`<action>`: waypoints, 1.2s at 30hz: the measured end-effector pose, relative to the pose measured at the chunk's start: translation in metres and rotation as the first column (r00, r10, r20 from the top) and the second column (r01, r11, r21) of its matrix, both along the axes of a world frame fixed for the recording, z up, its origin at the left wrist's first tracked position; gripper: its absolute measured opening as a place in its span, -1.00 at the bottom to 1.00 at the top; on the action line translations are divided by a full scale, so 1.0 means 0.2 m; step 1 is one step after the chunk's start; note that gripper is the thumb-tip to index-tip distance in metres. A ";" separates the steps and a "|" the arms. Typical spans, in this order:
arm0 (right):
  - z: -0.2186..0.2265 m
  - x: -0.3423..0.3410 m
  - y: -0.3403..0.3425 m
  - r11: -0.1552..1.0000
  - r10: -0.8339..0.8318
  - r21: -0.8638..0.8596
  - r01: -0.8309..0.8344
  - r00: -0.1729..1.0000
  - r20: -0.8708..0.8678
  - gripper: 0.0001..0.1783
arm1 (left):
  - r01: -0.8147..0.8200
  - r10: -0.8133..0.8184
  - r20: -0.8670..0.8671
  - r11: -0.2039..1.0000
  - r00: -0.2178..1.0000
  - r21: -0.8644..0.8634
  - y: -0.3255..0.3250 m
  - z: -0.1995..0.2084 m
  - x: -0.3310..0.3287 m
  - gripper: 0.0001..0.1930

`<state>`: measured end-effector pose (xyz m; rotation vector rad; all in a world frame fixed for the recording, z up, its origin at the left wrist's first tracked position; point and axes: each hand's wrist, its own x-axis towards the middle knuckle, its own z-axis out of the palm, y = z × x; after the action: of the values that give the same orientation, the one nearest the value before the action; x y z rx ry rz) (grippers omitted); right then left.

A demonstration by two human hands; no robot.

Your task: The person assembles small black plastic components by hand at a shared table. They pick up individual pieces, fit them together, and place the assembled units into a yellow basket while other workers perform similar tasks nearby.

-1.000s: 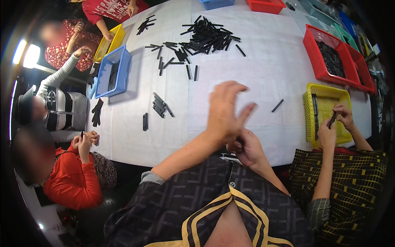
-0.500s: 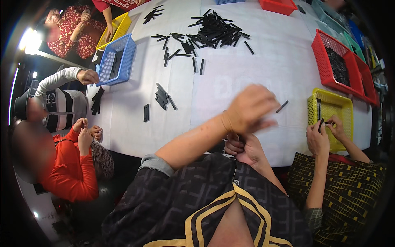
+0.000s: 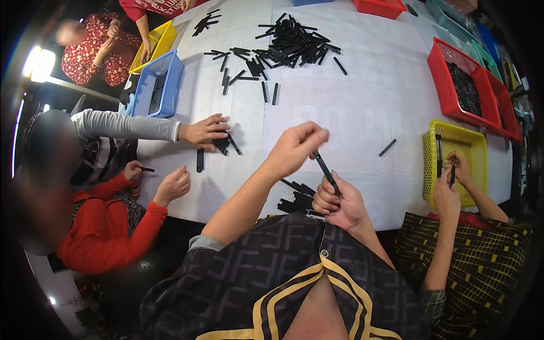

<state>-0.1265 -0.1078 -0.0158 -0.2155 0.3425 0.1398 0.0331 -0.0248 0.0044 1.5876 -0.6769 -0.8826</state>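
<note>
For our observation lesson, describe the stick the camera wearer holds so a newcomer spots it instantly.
Find the white table, then, at its near side, the wearer's left hand and right hand. The slim black stick slants between them; unlike the loose sticks beside it, it is gripped.

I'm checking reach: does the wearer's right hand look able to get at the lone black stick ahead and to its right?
Probably yes: the right hand grips another stick, but nothing visible stands between that hand and the lone stick.
</note>
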 end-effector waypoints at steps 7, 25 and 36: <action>-0.02 0.03 0.03 0.980 -0.065 -0.194 0.036 0.987 -0.145 -0.61 | -0.019 0.017 0.051 0.999 0.999 0.035 -0.03 -0.14 -0.12 -0.81; -0.58 -0.12 -0.51 0.131 -0.728 -0.965 -0.225 0.639 -0.248 -0.58 | -0.692 0.251 0.732 0.608 0.633 0.390 -0.10 -0.69 0.62 -0.65; -0.33 0.02 -0.45 -0.261 -0.749 -0.843 -0.471 0.649 -0.131 -0.70 | -0.327 0.382 -0.256 0.916 0.888 0.234 -0.06 -0.62 0.49 -0.74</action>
<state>-0.1224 -0.1987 -0.0825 -2.0001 1.3999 -0.5381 0.1302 -0.0370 -0.1203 1.6289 -0.0817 -0.8990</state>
